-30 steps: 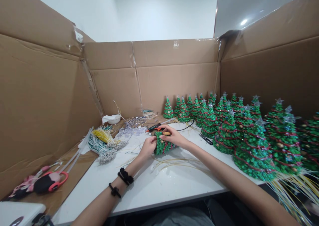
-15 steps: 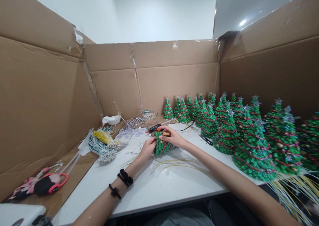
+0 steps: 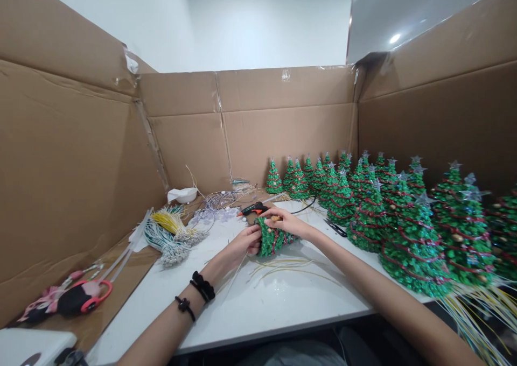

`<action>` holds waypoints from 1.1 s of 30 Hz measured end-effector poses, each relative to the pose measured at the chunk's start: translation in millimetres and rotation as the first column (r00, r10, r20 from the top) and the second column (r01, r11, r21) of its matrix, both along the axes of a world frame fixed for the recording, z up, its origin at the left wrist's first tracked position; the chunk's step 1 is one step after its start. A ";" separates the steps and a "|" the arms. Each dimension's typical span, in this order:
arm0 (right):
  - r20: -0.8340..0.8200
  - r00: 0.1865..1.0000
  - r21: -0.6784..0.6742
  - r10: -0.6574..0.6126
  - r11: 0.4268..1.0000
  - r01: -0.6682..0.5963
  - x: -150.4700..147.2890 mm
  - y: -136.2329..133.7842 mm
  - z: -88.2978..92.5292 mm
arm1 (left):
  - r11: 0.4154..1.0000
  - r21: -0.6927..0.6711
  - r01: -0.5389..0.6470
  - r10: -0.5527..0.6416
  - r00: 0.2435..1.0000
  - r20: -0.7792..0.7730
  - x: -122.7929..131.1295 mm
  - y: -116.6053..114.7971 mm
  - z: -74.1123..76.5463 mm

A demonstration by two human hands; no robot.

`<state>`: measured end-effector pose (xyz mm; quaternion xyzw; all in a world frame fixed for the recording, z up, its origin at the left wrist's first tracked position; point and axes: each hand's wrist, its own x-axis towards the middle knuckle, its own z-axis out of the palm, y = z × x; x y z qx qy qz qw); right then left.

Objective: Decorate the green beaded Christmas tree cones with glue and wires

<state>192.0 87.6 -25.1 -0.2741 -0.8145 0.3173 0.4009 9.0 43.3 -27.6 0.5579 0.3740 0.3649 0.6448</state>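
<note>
A small green tinsel Christmas tree (image 3: 276, 240) with red garland lies on its side on the white table (image 3: 258, 301), held between both hands. My left hand (image 3: 244, 243) grips its lower left side, fingers curled. My right hand (image 3: 287, 222) is closed over its upper right side, with a small orange-tipped piece at the fingertips. Thin yellow fibres (image 3: 283, 266) trail from the tree across the table. A black and orange glue gun (image 3: 253, 209) lies just behind the hands.
Several finished trees (image 3: 407, 231) with silver stars crowd the right side. Bundles of yellow and green wires (image 3: 169, 231), clear stars and a white dish (image 3: 182, 194) lie at the left. Black scissors (image 3: 334, 226) lie by the trees. Cardboard walls (image 3: 283, 124) enclose the table.
The tree has tipped further over and shifted slightly right. My left hand has slid down to its lower side; my right hand stays on top.
</note>
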 end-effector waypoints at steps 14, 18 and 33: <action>0.018 0.993 -0.027 0.113 0.993 -0.112 3.6 -8.8 2.5 | 0.996 -0.078 -0.049 0.054 0.996 0.065 8.2 0.3 -8.2; 0.011 0.991 -0.031 0.133 0.991 -0.133 2.9 -10.6 2.1 | 0.994 -0.068 -0.086 0.090 0.995 0.051 9.7 -0.5 -9.0; 0.021 0.997 0.074 0.081 0.994 -0.082 -0.9 -11.4 1.5 | 0.989 -0.008 -0.144 0.145 0.989 0.036 12.4 -2.9 -5.9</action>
